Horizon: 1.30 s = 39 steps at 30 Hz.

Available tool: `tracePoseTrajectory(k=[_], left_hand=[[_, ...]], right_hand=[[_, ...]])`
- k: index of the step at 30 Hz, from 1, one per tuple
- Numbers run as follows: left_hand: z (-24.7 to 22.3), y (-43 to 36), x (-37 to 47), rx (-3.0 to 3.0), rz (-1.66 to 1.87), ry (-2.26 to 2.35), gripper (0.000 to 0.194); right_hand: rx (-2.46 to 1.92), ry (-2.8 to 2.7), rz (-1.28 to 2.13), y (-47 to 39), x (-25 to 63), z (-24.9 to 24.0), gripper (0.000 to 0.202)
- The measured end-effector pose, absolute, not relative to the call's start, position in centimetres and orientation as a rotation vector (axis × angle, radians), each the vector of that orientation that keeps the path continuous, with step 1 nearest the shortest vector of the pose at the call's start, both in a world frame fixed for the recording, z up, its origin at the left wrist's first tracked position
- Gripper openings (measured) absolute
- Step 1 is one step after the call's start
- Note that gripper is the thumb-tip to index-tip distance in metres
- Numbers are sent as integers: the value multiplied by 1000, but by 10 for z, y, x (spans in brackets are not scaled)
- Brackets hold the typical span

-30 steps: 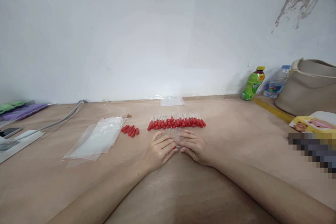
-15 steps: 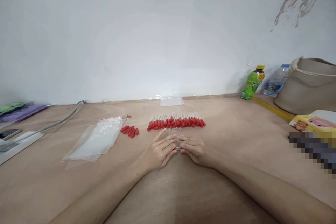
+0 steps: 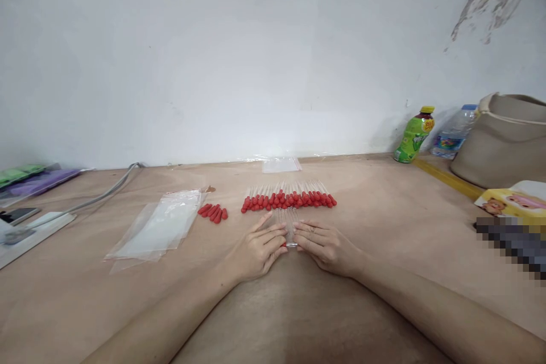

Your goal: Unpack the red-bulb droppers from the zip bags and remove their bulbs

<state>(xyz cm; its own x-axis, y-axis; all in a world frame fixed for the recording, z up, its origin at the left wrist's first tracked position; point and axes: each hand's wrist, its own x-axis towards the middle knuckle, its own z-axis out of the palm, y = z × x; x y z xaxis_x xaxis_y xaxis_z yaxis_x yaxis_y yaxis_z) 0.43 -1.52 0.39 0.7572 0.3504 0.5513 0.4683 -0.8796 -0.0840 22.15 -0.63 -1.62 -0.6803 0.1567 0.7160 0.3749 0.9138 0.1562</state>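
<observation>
A small bunch of clear glass dropper tubes (image 3: pixel 290 233) lies between my two hands, pointing away from me. My left hand (image 3: pixel 261 247) rests on the table at their left side, index finger raised; a bit of a red rubber bulb shows between its thumb and fingers. My right hand (image 3: pixel 326 244) is at their right side, fingertips against the tubes and thumb tucked below. Just beyond stands a row of assembled droppers (image 3: pixel 290 199), red bulbs towards me and thin tips away. Several loose red bulbs (image 3: pixel 213 212) lie left of the row.
Clear zip bags (image 3: pixel 160 224) lie left, and another bag (image 3: pixel 281 165) by the wall. A grey cable (image 3: pixel 102 196) runs to the far left, near a phone (image 3: pixel 19 216). At right are a green bottle (image 3: pixel 413 135), a water bottle (image 3: pixel 453 135), a beige bin (image 3: pixel 503 142) and a yellow packet (image 3: pixel 507 203).
My right hand has shifted slightly right and its fingers lie flatter, so more of the glass tubes shows between the hands. My left hand has hardly moved. The view has shifted a little.
</observation>
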Motion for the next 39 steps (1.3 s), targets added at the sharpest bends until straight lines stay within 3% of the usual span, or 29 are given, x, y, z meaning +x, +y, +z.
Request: tracePoseTrajectory(k=[19,27,30,35,39], left_hand=[[1,-14,-10,-2724,-967,-618,17],[23,2,-34,-2399,-1074,-1175,19],[36,20,-57,-2269,-1020,-1482,25],[58,41,-99,-2223,-928,-2036,31],[65,44,-120,-2233,-979,-2239,36]], right_hand=[[-367,-2317,-275,-8,235,-20,37],[-991,-2089,-215,3,235,-25,28],[-1057,-2084,-131,6,233,-21,29],[-1119,-2037,-25,7,228,-14,14],[-1084,-2059,-52,5,223,-14,13]])
